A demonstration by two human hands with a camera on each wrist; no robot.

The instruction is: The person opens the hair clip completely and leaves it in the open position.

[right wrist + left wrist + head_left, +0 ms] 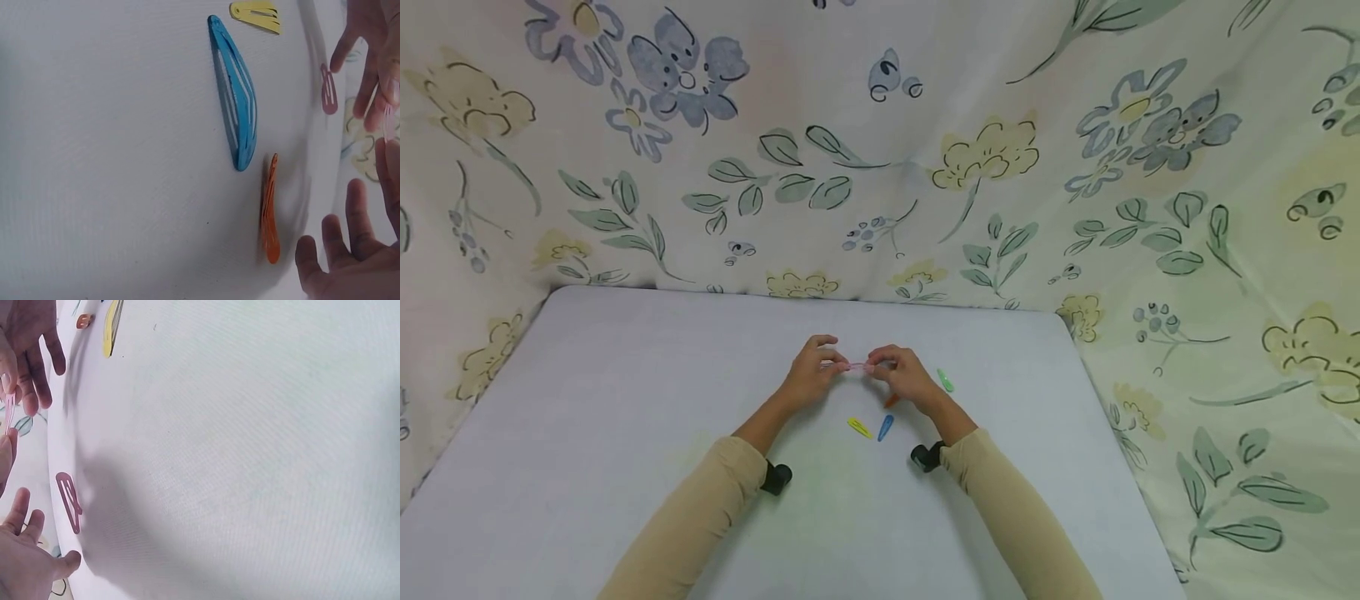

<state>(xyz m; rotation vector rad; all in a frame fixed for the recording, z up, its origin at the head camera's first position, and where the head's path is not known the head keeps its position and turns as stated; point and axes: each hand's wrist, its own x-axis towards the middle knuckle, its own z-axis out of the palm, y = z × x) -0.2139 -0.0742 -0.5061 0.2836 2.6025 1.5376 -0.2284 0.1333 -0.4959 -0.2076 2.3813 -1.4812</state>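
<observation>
"While you have both hands raised over the desk (587,417), what does each one hold?"

"Finding: your left hand (811,372) pinches one end of a pink clip (857,365) between thumb and finger, its other fingers loosely spread. Your right hand (904,375) pinches the opposite end likewise, remaining fingers apart."

"And the pink clip's position?"

"Between your two hands, clear of the desk. Whether it is snapped or unsnapped, I cannot tell you."

"Items around your hands?"

"On the desk near your left hand lies a mauve clip (70,503). Below your right hand, on the side toward your body, lies an orange clip (269,219), partly covered by that hand in the head view. Closer to you than either hand are a blue clip (239,94) and a yellow clip (860,428), the blue one nearer your right hand. Just to the right of your right hand lies a green clip (945,381)."

"Backdrop?"

"Beyond your hands hangs a floral cloth (880,208)."
</observation>
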